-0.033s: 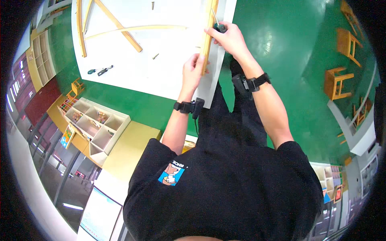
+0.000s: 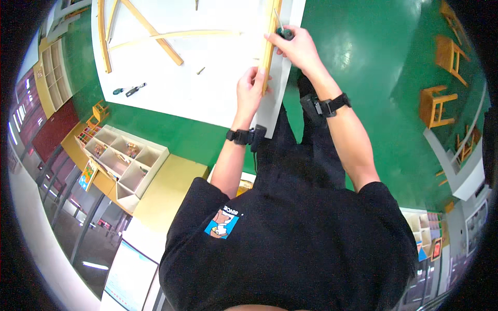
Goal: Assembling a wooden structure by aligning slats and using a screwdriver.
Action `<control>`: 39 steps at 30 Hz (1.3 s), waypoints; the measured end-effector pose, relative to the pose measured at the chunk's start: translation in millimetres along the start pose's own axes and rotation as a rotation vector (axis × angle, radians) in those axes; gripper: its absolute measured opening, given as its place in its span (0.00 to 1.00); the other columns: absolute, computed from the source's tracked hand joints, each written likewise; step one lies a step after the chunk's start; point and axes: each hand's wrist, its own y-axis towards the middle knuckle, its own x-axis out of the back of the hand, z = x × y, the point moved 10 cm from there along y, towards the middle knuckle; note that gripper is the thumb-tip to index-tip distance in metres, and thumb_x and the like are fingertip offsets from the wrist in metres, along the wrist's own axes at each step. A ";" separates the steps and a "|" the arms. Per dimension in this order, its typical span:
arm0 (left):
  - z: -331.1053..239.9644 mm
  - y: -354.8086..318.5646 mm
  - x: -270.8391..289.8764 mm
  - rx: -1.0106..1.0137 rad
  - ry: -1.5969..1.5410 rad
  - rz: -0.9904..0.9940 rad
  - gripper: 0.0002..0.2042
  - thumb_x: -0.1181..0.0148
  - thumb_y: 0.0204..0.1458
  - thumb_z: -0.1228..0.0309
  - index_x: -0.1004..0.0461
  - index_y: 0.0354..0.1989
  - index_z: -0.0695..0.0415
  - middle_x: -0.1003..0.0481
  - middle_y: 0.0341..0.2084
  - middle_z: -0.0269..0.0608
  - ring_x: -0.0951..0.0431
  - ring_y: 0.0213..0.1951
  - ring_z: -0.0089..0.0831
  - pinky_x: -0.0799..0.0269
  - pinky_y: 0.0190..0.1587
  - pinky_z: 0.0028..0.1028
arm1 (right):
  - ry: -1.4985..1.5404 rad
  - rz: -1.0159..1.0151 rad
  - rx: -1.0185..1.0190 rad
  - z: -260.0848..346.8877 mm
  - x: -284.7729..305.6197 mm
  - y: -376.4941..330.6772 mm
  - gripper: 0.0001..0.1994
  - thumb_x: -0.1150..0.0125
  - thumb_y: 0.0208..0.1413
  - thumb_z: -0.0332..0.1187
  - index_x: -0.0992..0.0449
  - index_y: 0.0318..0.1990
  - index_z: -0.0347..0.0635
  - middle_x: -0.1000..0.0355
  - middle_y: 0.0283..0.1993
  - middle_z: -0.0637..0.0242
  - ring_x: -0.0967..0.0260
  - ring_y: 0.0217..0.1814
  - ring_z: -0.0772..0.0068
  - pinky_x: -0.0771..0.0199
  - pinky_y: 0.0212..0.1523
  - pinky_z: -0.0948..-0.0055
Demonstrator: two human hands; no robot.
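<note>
Near the right edge of the white tabletop (image 2: 171, 98), a long wooden strip (image 2: 269, 54) runs away from me. My left hand (image 2: 250, 90) is closed around its near end, thumb on top. Farther along, my right hand (image 2: 298, 47) grips a screwdriver with a dark green and black handle (image 2: 285, 33); its thin metal shaft points away along the strip. The thumb and forefinger of that hand reach the strip's right side. The screwdriver's tip is too small to make out against the wood.
Left on the table lie joined wooden bars (image 2: 155, 39), a loose bolt (image 2: 201, 70), another bolt (image 2: 196, 5) and two dark-handled tools (image 2: 129, 90). A partitioned shelf (image 2: 136, 160) stands at lower left. Wooden chairs (image 2: 437, 106) line the right side of the green floor.
Both hands keep their holds on the strip and the screwdriver. The right hand sits very slightly higher in the picture; otherwise little differs.
</note>
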 end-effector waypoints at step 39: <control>13.6 1.4 -6.3 0.149 -0.227 0.239 0.26 0.64 0.65 0.52 0.32 0.51 0.65 0.23 0.35 0.48 0.20 0.32 0.36 0.24 0.35 0.30 | -0.116 -0.038 0.015 -15.8 13.1 -6.6 0.26 0.39 0.52 0.52 0.23 0.44 0.34 0.25 0.26 0.61 0.26 0.27 0.74 0.27 0.31 0.74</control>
